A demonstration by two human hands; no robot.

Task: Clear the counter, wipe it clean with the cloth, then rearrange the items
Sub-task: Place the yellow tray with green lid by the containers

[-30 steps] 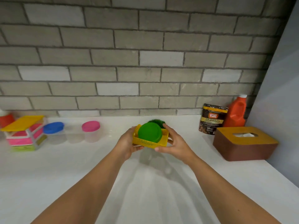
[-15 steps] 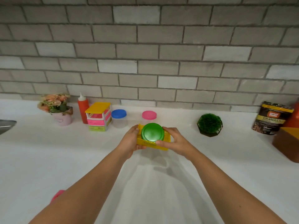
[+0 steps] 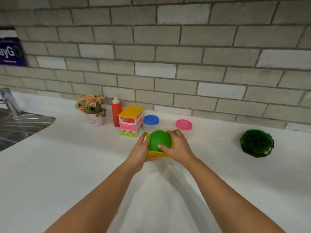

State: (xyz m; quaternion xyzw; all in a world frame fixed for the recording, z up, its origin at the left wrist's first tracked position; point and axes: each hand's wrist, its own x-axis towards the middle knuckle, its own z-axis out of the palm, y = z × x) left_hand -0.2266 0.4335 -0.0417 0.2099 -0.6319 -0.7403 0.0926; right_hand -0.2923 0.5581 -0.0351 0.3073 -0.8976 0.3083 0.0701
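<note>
Above the middle of the white counter (image 3: 67, 174) I hold a small yellow tray (image 3: 155, 154) with a green-lidded jar (image 3: 159, 140) in it. My left hand (image 3: 140, 151) grips the tray's left side. My right hand (image 3: 179, 146) wraps round the jar's right side, its thumb lying across the green lid. Just behind stand a blue-lidded jar (image 3: 151, 120) and a pink-lidded jar (image 3: 184, 124), with a stack of yellow, pink and green trays (image 3: 131, 121) to their left.
A red squeeze bottle (image 3: 116, 111) and a pink pot of flowers (image 3: 92, 110) stand by the brick wall. A steel sink (image 3: 18, 126) with a tap is at the far left. A round green moss ornament (image 3: 256, 142) sits at the right.
The view has swung left and the tray with the jar has travelled left, towards the tray stack and the jars. My right hand has shifted from the tray's edge onto the green lid.
</note>
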